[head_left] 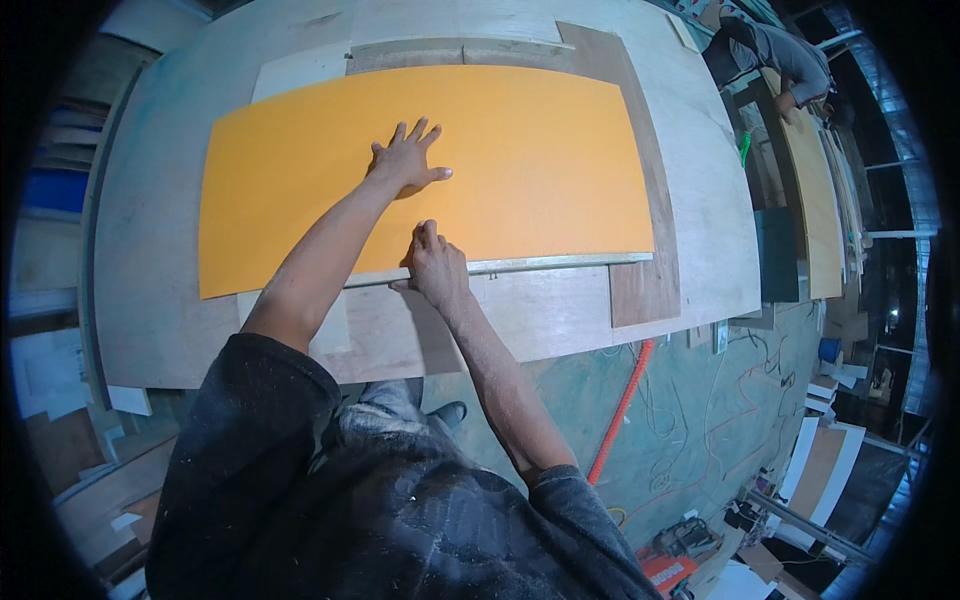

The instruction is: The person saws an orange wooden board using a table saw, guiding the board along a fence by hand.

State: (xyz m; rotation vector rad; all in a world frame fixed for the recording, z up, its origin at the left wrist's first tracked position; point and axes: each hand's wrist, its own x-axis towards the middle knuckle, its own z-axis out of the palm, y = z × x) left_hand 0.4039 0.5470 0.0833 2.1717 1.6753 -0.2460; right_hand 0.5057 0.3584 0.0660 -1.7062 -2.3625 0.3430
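Observation:
A large orange sheet (530,160), like a laminate panel, lies in front of me, with a pale wooden strip (560,263) along its near edge. Flat on the sheet's middle rests my left hand (405,165), fingers spread and holding nothing. My right hand (438,268) is closed at the near edge, its bent fingers on top of the sheet and its thumb low beside the strip. Whether a small item sits under those fingers is hidden. Brown board pieces (645,298) stick out from beneath the sheet at its right and far sides.
All this lies on a big pale wooden tabletop (715,215). An orange-red hose (620,410) runs down to the green floor (560,390), where thin cables lie. At the far right a person (790,60) bends over long boards (815,200). Stacked panels stand at the left.

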